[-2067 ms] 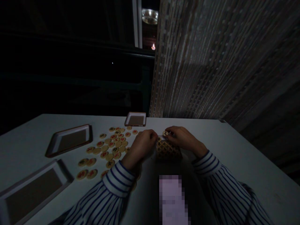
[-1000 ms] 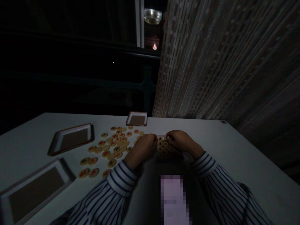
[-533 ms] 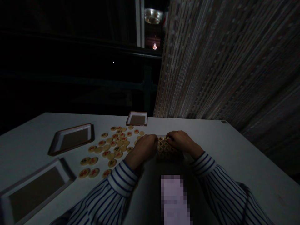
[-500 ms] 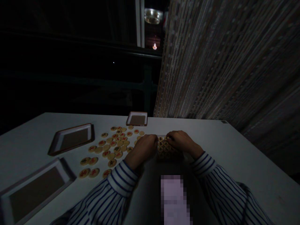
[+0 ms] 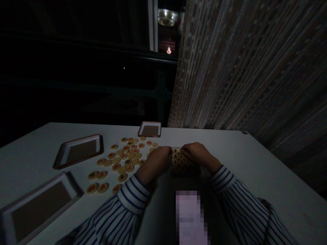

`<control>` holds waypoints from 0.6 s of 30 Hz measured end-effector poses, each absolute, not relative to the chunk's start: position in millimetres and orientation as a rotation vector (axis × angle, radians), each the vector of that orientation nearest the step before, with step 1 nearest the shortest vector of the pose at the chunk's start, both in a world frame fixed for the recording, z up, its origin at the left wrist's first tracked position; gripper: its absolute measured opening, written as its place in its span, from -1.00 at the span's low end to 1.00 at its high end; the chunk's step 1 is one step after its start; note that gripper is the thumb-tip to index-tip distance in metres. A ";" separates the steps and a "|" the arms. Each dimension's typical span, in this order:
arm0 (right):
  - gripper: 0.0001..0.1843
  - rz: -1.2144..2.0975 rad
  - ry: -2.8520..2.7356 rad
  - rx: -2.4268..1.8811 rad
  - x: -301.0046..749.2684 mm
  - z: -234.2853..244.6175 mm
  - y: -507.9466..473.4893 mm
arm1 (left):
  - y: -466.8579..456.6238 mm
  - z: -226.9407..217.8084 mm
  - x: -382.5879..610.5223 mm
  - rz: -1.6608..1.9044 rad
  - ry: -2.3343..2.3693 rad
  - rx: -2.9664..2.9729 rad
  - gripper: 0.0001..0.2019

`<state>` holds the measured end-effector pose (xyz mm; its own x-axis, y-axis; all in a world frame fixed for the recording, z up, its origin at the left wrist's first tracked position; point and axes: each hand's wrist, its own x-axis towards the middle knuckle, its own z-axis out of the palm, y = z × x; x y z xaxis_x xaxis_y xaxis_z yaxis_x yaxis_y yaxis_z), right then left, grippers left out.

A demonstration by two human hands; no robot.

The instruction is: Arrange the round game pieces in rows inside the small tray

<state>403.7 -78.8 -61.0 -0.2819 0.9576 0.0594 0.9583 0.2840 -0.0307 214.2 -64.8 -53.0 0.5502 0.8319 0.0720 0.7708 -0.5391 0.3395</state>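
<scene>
A small box point(image 5: 182, 166) packed with round wooden game pieces sits on the white table point(image 5: 255, 170) between my hands. My left hand point(image 5: 155, 161) is curled against the box's left side. My right hand point(image 5: 199, 154) is curled over its far right corner, fingertips down on a piece point(image 5: 180, 151) in the far row. Several loose round pieces point(image 5: 122, 158), marked red or black, lie scattered to the left of my left hand. The light is very dim.
Three shallow trays lie on the table: a small tray point(image 5: 149, 135) at the back, a tray point(image 5: 59, 154) at middle left, and a large tray point(image 5: 38, 188) at near left. A bead curtain point(image 5: 242, 68) hangs behind the table on the right.
My right hand, which held a black-marked piece above the box, has come down onto the box's far row. My left hand stays at the box's left side.
</scene>
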 end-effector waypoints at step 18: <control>-0.64 -0.064 -2.530 -1.842 404.4 -58.2 -80.0 | -61.9 -56.9 213.0 0.327 1.335 2.561 -0.72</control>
